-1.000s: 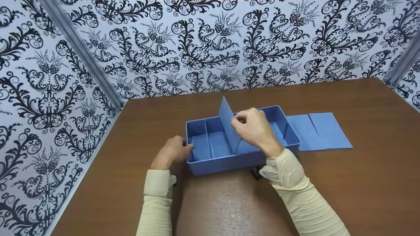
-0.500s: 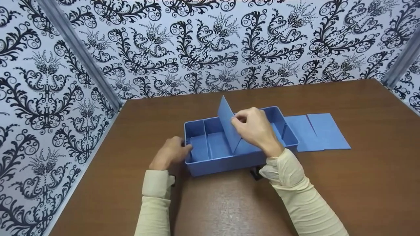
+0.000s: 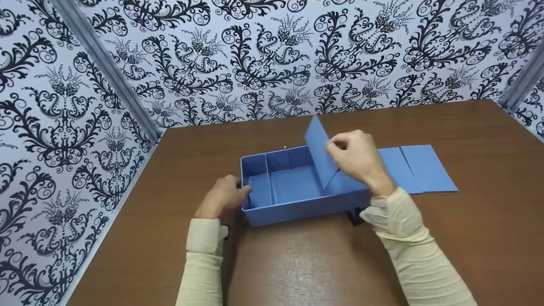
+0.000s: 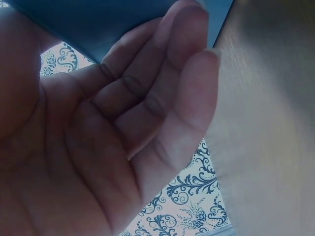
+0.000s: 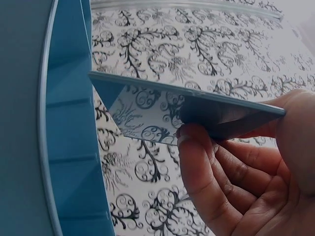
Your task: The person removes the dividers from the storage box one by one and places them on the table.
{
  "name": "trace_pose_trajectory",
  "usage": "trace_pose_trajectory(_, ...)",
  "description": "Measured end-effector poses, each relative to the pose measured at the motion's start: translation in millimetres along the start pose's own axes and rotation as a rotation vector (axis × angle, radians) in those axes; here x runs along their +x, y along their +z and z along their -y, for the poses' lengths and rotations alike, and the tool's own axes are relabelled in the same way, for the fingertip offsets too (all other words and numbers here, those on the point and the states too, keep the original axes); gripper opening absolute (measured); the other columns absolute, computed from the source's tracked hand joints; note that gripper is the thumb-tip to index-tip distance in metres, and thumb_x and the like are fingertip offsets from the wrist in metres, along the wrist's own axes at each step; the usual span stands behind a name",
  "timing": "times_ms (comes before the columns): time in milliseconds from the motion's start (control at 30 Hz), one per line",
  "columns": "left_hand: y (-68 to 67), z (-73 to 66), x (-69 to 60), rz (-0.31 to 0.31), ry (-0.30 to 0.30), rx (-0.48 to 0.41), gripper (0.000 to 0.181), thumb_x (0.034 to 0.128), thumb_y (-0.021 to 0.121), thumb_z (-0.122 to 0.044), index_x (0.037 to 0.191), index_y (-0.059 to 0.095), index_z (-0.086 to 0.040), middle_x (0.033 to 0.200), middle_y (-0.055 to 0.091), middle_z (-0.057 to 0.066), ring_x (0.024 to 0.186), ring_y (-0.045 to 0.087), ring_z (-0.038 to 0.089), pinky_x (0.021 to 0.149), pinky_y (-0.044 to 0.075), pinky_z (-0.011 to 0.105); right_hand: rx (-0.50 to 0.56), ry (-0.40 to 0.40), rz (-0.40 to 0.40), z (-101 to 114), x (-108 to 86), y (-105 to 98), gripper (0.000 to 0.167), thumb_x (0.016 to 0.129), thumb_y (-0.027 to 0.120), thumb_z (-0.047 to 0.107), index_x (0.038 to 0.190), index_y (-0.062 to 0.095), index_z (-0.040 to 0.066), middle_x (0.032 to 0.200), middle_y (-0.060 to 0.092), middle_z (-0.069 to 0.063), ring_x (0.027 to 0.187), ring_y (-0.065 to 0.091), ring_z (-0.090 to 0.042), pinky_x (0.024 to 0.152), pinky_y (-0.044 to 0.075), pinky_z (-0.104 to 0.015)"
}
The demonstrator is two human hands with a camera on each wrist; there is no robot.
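Note:
A long blue plastic box [image 3: 297,211] stands on the table. My left hand [image 3: 223,197] holds its left end, thumb over the rim; in the left wrist view, the fingers lie against the box wall [image 4: 96,34]. My right hand [image 3: 359,158] pinches a thin blue divider panel [image 3: 318,144], which stands tilted over the right part of the box, top above the rim. In the right wrist view the panel [image 5: 152,110] sits between thumb and fingers, beside the box wall [image 5: 71,142]. Another divider [image 3: 270,183] stands upright inside near the left end.
Two flat blue panels [image 3: 427,170] lie on the brown table [image 3: 306,263] to the right of the box, partly hidden behind the right hand. A patterned wall [image 3: 272,59] rises behind the table, another at the left.
My right hand has moved the divider panel to the right and slightly up, away from the middle of the box. The left hand stays at the box's left end.

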State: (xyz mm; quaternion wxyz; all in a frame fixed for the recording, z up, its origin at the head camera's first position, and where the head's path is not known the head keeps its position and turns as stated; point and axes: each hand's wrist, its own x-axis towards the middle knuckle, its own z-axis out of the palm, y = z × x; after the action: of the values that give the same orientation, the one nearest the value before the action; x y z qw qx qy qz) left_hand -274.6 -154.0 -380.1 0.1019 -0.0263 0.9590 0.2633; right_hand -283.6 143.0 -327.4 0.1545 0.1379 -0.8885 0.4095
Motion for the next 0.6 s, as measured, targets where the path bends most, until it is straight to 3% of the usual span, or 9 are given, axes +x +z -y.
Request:
trace_pose_trajectory(333, -1.1, 0.5, 0.2, 0.014, -0.023, -0.021, 0.036, 0.0999, 0.055, -0.029, 0.12, 0.064, -0.002, 0.094, 0.061, 0.011, 0.086, 0.059, 0.024, 0.074, 0.046, 0.037, -0.025, 0.06, 0.005, -14, -1.4, -26, 0.022, 0.093, 0.059, 0.016, 0.099, 0.078, 0.008, 0.085, 0.073, -0.01, 0.062, 0.06, -0.016, 0.058, 0.047, -0.028)
trace_pose_trajectory(600, -0.3, 1.0, -0.1, 0.005, -0.022, -0.026, 0.032, 0.0997, 0.055, -0.029, 0.113, 0.066, -0.003, 0.091, 0.061, 0.01, 0.084, 0.058, 0.023, 0.072, 0.045, 0.036, -0.05, 0.064, -0.028, -26, -4.6, -42, 0.023, 0.093, 0.058, 0.017, 0.098, 0.079, 0.009, 0.09, 0.073, -0.01, 0.079, 0.061, -0.021, 0.073, 0.045, -0.034)
